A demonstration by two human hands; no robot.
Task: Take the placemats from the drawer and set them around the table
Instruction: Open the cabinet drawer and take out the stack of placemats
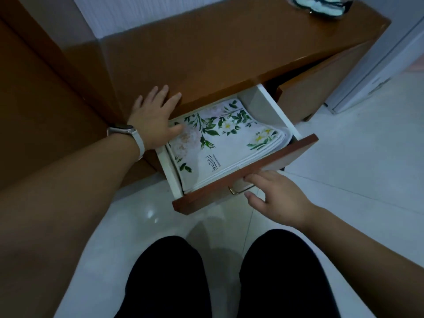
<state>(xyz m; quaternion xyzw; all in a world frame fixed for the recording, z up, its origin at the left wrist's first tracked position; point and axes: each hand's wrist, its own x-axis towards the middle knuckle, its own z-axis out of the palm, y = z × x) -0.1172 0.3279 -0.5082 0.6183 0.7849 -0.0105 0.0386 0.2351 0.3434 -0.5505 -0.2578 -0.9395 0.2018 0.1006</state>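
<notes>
In the half-opened drawer (286, 154), the placemats (220, 143) may be snagged under the worktop (206, 53) at 12 o'clock. The left hand (152, 115) and right hand (275, 196) are released, nothing grasped.

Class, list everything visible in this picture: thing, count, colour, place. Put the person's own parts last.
placemats: one stack, white, green floral print, in drawer
drawer: one, brown front, white inside, open
handle: one, gold, drawer front
cabinet: one, brown, around drawer
fluffy item: one, white and dark, cabinet top
floor: white tiles
watch: one, pale, left wrist
left hand: cabinet edge, thumb at placemats
right hand: at handle
legs: two, black trousers, bottom
</notes>
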